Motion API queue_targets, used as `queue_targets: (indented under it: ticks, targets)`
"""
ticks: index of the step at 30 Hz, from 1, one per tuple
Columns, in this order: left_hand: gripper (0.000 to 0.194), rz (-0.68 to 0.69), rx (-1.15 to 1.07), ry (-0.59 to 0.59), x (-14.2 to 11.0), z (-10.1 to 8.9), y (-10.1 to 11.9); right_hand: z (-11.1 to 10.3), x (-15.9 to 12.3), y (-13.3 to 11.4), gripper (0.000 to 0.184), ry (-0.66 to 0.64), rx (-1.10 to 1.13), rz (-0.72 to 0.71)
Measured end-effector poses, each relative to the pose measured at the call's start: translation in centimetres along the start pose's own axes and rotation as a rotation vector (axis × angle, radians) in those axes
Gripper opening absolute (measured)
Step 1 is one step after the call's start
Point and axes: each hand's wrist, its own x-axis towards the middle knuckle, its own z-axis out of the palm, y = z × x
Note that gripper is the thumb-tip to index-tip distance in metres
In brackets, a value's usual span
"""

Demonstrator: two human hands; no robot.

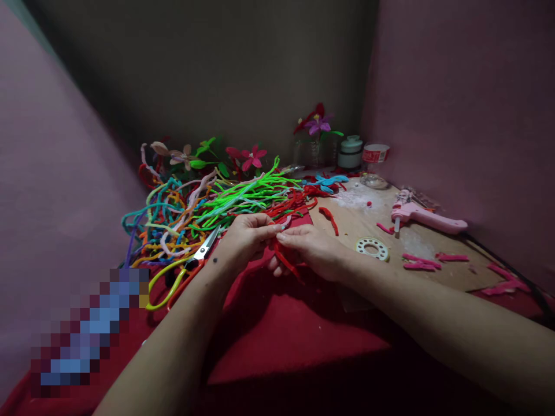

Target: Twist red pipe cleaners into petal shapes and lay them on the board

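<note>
My left hand (251, 237) and my right hand (306, 245) meet over the front of the table, thumbs and fingertips pinched together. Between them is a red pipe cleaner (288, 261), its loose end hanging down below the right fingers. Both hands are closed on it, though the exact grip is partly hidden by the fingers. Just left of my left wrist lie scissors (202, 254) with yellow and orange handles. Behind the hands spreads a pile of green pipe cleaners (243, 199), with red pipe cleaners (286, 205) beside it.
A pink glue gun (429, 219) rests on a brown board (342, 231) at right, near a white roll of tape (372, 248) and pink pieces (420, 263). Pipe-cleaner flowers (254, 157) stand at the back beside a lidded jar (350, 153). A pixelated patch covers the left front.
</note>
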Motion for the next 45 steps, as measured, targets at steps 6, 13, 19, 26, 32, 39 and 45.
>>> queue_targets:
  ticks: [6, 13, 19, 26, 32, 39, 45]
  targets:
    - [0.02, 0.087, 0.119, -0.021, 0.1, 0.0, -0.2, -0.7, 0.5, 0.2, 0.007, 0.062, 0.136, 0.017]
    - [0.021, 0.633, 0.578, 0.071, 0.0, -0.8, -0.2, -1.5, 1.2, -1.0, 0.01, 0.381, 0.445, -0.009]
    - [0.021, 0.817, 0.787, 0.023, 0.2, -1.0, -1.0, -1.8, 1.3, -1.2, 0.018, 0.375, 0.463, -0.057]
    - [0.015, 0.936, 0.757, 0.018, 0.1, -0.8, -0.5, -2.0, 1.6, -0.5, 0.017, 0.374, 0.304, -0.17]
    - [0.014, 0.762, 0.617, -0.098, -0.8, -0.7, 0.4, -2.2, 1.8, 0.2, 0.013, 0.374, 0.113, -0.245]
    - [0.015, 0.75, 0.836, 0.011, -1.2, -0.8, 0.6, -2.1, 1.4, 0.2, 0.015, 0.366, -0.077, -0.215]
    - [0.016, 0.792, 1.022, 0.084, -1.1, 0.3, 0.1, -2.0, 1.2, 0.4, 0.013, 0.388, -0.182, -0.209]
